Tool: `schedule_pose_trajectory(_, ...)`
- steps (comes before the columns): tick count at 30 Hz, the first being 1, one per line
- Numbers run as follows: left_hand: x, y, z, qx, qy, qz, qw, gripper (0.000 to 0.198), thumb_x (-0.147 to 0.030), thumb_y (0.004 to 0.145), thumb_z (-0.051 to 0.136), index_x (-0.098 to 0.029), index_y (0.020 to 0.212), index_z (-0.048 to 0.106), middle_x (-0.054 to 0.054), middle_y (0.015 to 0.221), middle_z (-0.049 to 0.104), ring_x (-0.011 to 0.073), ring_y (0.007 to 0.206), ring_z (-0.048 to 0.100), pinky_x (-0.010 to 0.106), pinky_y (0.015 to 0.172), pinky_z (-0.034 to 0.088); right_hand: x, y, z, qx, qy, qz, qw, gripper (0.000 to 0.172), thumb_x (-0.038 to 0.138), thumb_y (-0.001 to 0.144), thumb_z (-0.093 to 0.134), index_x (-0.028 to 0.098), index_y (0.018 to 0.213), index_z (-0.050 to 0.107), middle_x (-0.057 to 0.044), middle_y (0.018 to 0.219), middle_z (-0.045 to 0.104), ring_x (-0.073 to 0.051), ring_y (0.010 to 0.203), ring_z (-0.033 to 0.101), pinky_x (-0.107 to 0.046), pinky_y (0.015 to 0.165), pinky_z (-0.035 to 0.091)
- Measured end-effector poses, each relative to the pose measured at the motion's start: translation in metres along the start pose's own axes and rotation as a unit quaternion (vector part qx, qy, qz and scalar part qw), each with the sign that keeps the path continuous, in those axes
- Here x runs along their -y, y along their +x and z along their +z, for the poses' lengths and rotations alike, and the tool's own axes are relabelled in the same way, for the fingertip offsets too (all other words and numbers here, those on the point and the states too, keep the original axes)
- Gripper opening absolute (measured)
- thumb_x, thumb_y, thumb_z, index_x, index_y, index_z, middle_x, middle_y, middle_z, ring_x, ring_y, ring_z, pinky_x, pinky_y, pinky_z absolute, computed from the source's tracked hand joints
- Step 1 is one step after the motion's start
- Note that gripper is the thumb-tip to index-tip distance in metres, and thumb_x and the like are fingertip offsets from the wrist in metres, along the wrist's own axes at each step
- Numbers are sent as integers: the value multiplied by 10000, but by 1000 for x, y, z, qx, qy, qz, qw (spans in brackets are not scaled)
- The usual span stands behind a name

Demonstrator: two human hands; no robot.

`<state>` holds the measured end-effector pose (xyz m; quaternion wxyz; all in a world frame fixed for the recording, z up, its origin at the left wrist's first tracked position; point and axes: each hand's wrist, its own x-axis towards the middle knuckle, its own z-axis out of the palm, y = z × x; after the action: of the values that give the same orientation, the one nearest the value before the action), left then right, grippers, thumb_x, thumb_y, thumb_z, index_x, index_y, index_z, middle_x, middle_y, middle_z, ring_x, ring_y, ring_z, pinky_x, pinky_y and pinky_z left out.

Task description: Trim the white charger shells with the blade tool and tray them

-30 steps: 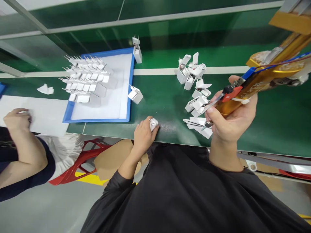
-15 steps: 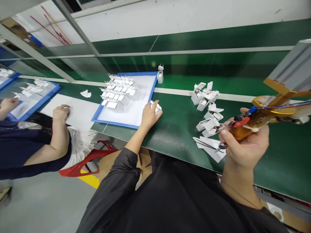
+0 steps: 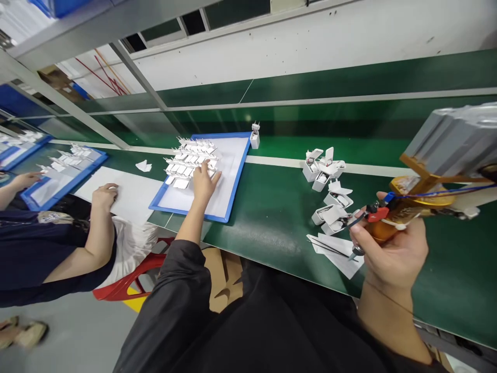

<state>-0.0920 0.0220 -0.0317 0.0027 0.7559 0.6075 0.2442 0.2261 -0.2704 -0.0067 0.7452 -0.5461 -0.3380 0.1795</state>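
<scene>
My left hand reaches over the blue tray and touches the near end of the rows of white charger plugs, its fingers closed on a white charger. My right hand is held above the green belt, wrapped round an orange tool with a red collar and a metal tip. Just left of that tip lies a pile of open white charger shells. Below it, thin tweezers lie on a white paper.
One charger stands alone at the tray's far right corner. A co-worker sits to my left with a hand on a white sheet; a second blue tray lies beyond. A grey machine overhangs the right. A red stool stands below.
My left hand carried the white charger from the belt's near edge leftward onto the blue tray, up to the rows. My view swung up and left. The right hand kept holding the tool.
</scene>
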Motion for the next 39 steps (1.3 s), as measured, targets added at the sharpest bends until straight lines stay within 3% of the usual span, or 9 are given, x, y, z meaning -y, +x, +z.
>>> schedule_pose_trajectory(3,0,-1,6,22,99,-18,995,626,-401,842,594,-147,1394,444,211,1202,547,375,1205,489,500,1012,398,-5,-1,-3,-10,-10,7,1000,465,200,642,828,232,1055,619,-37,995,641,-143,739,590,-270,576,492)
schedule_pose_trajectory(9,-24,11,-9,-96,97,31,990,723,-469,791,665,-127,1387,436,254,1505,280,443,1416,214,592,1134,215,-11,-3,-6,-15,-32,3,999,362,191,635,837,182,902,593,15,753,642,-116,663,610,-233,625,541)
schedule_pose_trajectory(13,-77,61,19,-5,-9,106,994,690,-419,837,629,-129,1413,384,211,1376,480,350,1313,421,487,1101,346,-7,-3,-5,-18,-26,8,999,346,193,627,835,168,866,587,-9,794,651,-111,638,621,-204,567,546)
schedule_pose_trajectory(16,-120,100,58,75,-6,56,996,769,-351,829,652,-99,1463,297,216,1343,538,351,1302,449,449,1081,374,-9,-3,-6,-3,-31,-14,999,341,188,650,819,170,906,595,-14,765,649,-110,612,619,-196,555,546)
schedule_pose_trajectory(19,-145,125,83,100,1,0,995,769,-264,813,661,-52,1454,294,257,1261,599,375,1303,462,462,1050,395,-14,-3,-7,32,-42,-32,998,316,181,712,776,186,968,589,7,689,623,-101,554,591,-178,511,518)
schedule_pose_trajectory(26,-153,135,74,134,-62,-3,989,654,-76,719,626,-100,1335,404,169,1121,700,289,1084,649,381,911,497,-16,-2,-8,33,-103,-43,993,232,229,747,761,177,885,582,16,667,588,-84,524,541,-171,482,472)
schedule_pose_trajectory(31,-125,73,26,190,-125,45,973,624,-192,691,694,-227,1265,452,24,1088,718,169,892,683,292,841,534,-9,-4,-9,25,-62,-28,997,291,188,721,773,183,934,576,31,665,587,-96,566,566,-195,537,499)
schedule_pose_trajectory(36,-76,-56,-30,206,-182,85,958,550,-287,724,696,-238,1226,474,33,1066,702,152,842,675,288,776,561,0,-2,-9,0,-58,-23,998,364,190,634,816,175,901,569,-8,810,637,-123,661,591,-259,619,501)
schedule_pose_trajectory(39,-59,-124,-37,192,-179,67,963,467,-302,776,667,-228,1200,484,52,1079,675,168,908,673,279,741,573,0,-1,-10,7,-51,-43,998,429,196,623,813,194,996,600,-24,874,638,-150,709,597,-294,633,491)
